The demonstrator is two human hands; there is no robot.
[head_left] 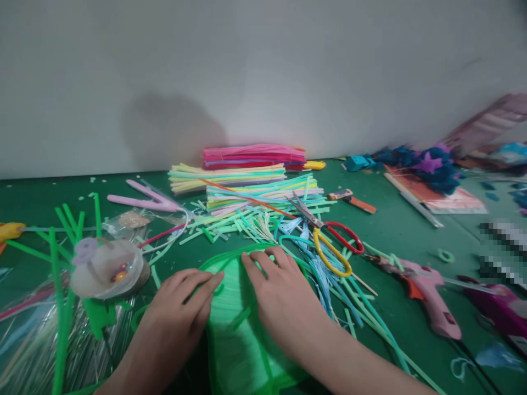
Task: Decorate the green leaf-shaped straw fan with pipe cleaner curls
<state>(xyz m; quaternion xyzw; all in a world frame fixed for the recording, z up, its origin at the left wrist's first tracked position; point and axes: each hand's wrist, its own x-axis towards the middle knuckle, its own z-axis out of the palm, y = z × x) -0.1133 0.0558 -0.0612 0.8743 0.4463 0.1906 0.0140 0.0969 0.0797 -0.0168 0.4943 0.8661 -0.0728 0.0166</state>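
Observation:
A green see-through panel (230,351), edged with a green strip like a pipe cleaner, lies in front of me on the table. My left hand (177,307) is at its upper left side, fingers bent together over the edge and gripping there; the thumb is partly hidden. On the panel's upper right part rests my right hand (284,291), its fingers spread and lying over the far edge. Just beyond the right hand are scissors (329,241) with one red and one yellow handle, their blades apart, on a scatter of blue and green strips.
Behind lie bundles of pastel pipe cleaners (263,189) and pink ones (255,154). A cup of beads (102,274) stands left, near pink pliers-like tongs (152,200). At right are a pink glue gun (428,293), a purple tool (502,307) and a box cutter (362,205).

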